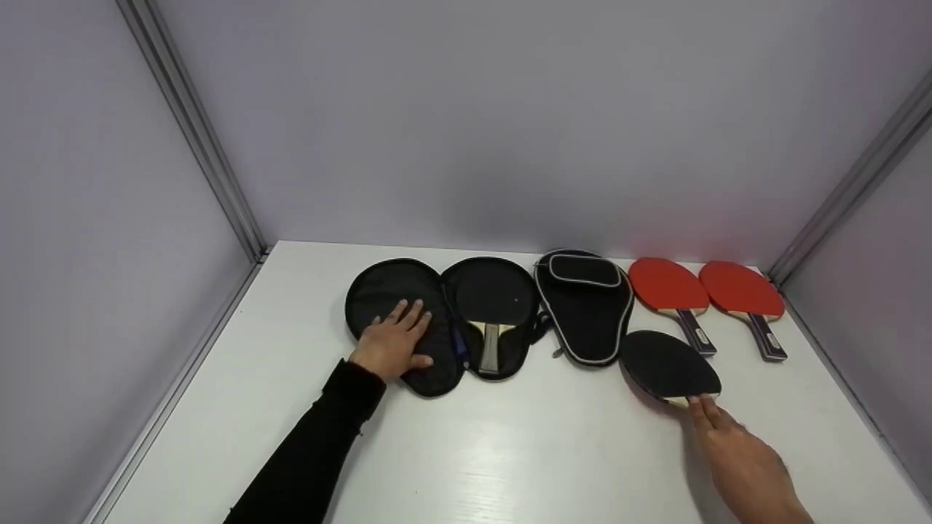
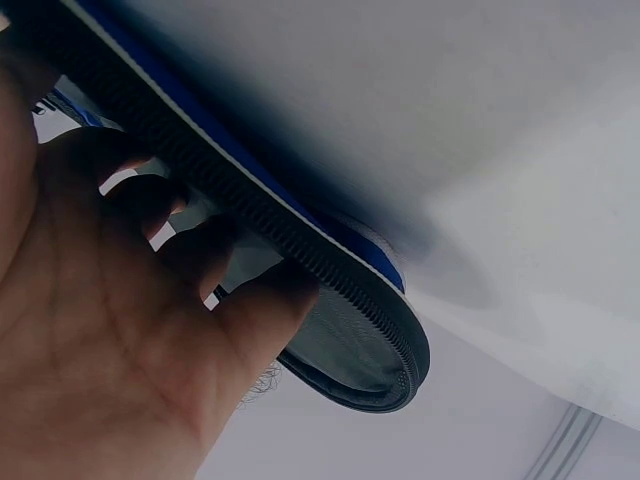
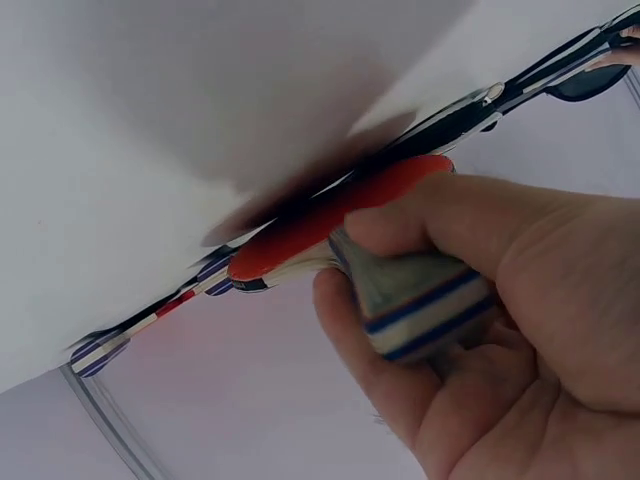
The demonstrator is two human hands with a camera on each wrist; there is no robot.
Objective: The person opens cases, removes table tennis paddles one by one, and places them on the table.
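Note:
A black zip case lies spread open at the table's middle left. My left hand [image 1: 393, 346] rests on its left half [image 1: 378, 280], fingers spread. The zipper edge [image 2: 330, 260] shows beside that hand in the left wrist view. In the case's right half lies a black-faced table tennis paddle [image 1: 495, 298] with a pale handle. My right hand [image 1: 746, 458] grips the handle [image 3: 420, 310] of another table tennis paddle [image 1: 670, 364], held slightly above the table with its black face up. Its underside is red [image 3: 350, 210] in the right wrist view.
A black case with grey piping [image 1: 590, 320] lies right of the open one. Two red paddles, one nearer [image 1: 666, 284] and one farther right [image 1: 743, 291], lie by the back edge. Panel walls [image 1: 466, 124] border the white table [image 1: 466, 451].

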